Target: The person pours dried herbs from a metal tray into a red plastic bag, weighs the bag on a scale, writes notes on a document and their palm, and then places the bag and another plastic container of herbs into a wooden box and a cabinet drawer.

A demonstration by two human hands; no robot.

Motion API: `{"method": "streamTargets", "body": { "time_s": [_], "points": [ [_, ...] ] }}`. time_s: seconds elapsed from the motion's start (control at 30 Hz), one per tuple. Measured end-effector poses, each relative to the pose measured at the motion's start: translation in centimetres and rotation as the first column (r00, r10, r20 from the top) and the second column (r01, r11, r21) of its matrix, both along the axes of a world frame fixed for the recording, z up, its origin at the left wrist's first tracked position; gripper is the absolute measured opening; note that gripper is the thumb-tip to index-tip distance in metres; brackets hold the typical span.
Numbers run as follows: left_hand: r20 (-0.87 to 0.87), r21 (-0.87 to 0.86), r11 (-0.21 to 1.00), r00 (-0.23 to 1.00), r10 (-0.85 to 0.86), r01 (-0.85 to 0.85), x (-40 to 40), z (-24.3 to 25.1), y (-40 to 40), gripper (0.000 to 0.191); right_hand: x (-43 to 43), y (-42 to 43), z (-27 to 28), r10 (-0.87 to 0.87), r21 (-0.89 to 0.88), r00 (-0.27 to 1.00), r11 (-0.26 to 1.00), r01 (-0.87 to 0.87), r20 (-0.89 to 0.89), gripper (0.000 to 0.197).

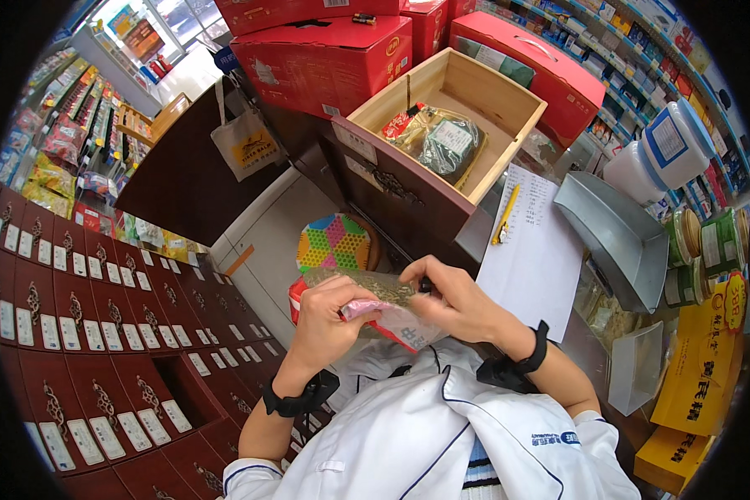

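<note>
My left hand (331,315) grips the folded pinkish edge of a clear plastic bag (387,289) that holds dried greenish-brown plant matter. Red trim and printed writing show on the bag's lower part. My right hand (462,303) is at the bag's other side, its index finger arched and its other fingers blurred over the plastic; whether they pinch it is unclear. Beyond the hands, a pulled-out wooden drawer (406,181) with a dark red front rests on the counter. Inside it lies a clear packet with a white label (453,140).
Right of the drawer are a written sheet (531,269), a yellow pen (506,212), a metal scoop-like tray (619,240) and white tubs (678,144). Red cartons (325,62) stand behind. At left, a cabinet of small drawers (106,312) has one vacant slot (184,387). A patterned stool (334,242) stands below.
</note>
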State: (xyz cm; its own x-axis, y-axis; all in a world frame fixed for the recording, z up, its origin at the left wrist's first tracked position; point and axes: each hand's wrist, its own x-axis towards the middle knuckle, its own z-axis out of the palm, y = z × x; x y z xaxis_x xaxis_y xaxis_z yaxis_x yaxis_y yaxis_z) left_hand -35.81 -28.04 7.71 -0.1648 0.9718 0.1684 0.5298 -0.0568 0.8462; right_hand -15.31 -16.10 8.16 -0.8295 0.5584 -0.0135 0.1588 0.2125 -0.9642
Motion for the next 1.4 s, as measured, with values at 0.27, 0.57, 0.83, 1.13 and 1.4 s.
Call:
{"method": "streamTargets", "body": {
  "time_s": [0.27,0.57,0.83,1.13,1.4],
  "points": [
    [-0.096,0.029,1.000,0.995,0.010,-0.007,1.0,0.5,0.1,0.023,0.0,0.2,0.9,-0.025,0.212,0.998,0.977,0.037,-0.062,0.021],
    [-0.093,0.017,0.998,0.994,0.058,-0.057,1.3,0.1,-0.5,0.021,-0.3,-0.6,0.4,0.021,0.129,0.998,0.992,-0.012,-0.064,0.028],
    [-0.133,0.032,0.996,0.987,0.090,-0.086,1.4,-0.1,-0.5,0.019,-0.2,-0.7,-0.3,-0.027,0.278,0.993,0.959,0.058,-0.115,0.025],
    [-0.215,0.050,0.999,0.976,0.030,-0.020,1.7,-0.2,-0.1,0.013,-0.9,-0.9,-1.3,0.076,0.587,0.992,0.809,0.001,-0.106,0.023],
    [-0.221,0.044,0.997,0.974,-0.054,0.065,2.1,-0.9,0.4,0.013,-1.6,-0.4,-0.8,0.174,0.612,0.962,0.744,-0.268,0.210,0.020]
  ]
}}
